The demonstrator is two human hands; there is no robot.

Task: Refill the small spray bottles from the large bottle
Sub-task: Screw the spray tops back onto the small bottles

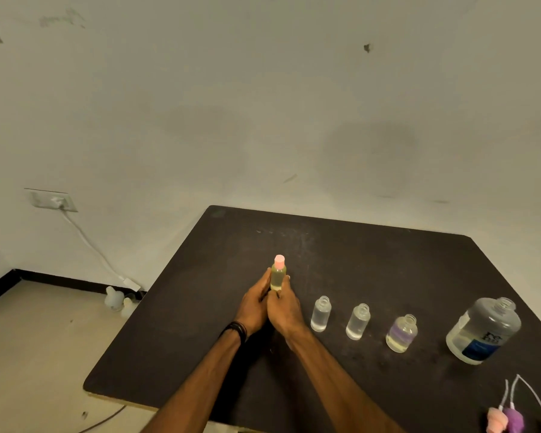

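Observation:
A small bottle with a pink cap (pixel 278 273) stands upright on the dark table (pixel 372 264), filled with pale yellowish liquid. My left hand (pixel 255 303) and my right hand (pixel 283 304) both hold its lower part, one on each side. To the right stand three small uncapped bottles: two clear ones (pixel 320 314) (pixel 358 321) and one with a purple band (pixel 402 332). The large clear bottle (pixel 483 331) with a blue label stands open at the far right, partly filled.
Spray heads in pink (pixel 496 423) and purple (pixel 514 420), with white dip tubes, lie at the table's front right corner. White plastic bottles (pixel 114 298) sit on the floor to the left, below a wall socket (pixel 52 200) and its cable.

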